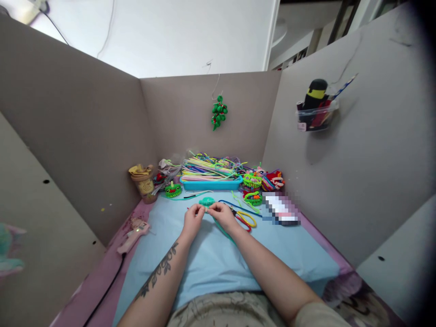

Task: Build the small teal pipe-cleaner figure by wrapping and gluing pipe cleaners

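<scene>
My left hand (193,219) and my right hand (222,215) meet over the middle of the blue cloth, thumbs and fingers pinched together. A teal-green pipe cleaner (224,230) trails from between the fingertips and passes under my right wrist; the pinched part is mostly hidden. Just beyond the fingertips lies a fuzzy teal coiled piece (206,200). Scissors with red and yellow handles (250,220) rest to the right of my right hand. A dark blue pipe cleaner (243,208) stretches beside them.
A blue tray (211,185) heaped with pipe cleaners stands at the back. Fuzzy green pieces (173,190) lie around it. Left are a pink glue gun (134,237) and a cup (143,182); right, a blurred-out phone (281,209). Grey panels (211,91) enclose the table.
</scene>
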{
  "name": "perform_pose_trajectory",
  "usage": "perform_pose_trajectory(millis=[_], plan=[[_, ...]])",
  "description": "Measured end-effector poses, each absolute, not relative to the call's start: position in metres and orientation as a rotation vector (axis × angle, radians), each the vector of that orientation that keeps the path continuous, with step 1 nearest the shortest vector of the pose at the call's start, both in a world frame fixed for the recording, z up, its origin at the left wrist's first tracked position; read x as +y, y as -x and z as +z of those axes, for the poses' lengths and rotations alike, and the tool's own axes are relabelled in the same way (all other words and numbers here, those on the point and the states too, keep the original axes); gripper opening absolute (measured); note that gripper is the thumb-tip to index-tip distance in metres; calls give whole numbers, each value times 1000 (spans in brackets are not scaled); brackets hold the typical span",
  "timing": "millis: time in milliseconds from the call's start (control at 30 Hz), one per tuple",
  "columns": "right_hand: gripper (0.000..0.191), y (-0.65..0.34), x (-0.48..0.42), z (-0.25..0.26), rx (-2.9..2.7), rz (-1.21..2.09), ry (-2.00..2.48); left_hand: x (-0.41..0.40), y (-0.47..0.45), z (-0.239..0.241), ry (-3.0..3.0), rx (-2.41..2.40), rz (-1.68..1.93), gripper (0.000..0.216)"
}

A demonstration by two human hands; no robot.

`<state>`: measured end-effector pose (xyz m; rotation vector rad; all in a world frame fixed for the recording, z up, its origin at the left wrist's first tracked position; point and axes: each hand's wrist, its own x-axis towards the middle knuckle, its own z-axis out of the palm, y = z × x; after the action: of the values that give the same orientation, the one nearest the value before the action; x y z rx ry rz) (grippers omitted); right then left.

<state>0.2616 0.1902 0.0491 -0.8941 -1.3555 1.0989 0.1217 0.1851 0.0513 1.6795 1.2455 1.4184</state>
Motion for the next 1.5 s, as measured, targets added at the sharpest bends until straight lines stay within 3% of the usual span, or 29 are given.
perform_pose_trajectory(millis=[333, 733, 1100, 1500], plan=[[36, -258, 193, 42, -1224, 1265, 887, 184, -132, 49, -1489, 1151, 1442, 22], [32, -255, 188, 46, -1386, 1044, 946, 182, -135, 48, -1473, 1184, 1543, 21], [17, -271, 189, 46, -1789, 589, 972, 182, -117, 49, -2158, 1269, 1353, 17], [15, -276, 190, 46, -1773, 787, 1043, 175, -119, 52, -2213, 1245, 1367, 16]])
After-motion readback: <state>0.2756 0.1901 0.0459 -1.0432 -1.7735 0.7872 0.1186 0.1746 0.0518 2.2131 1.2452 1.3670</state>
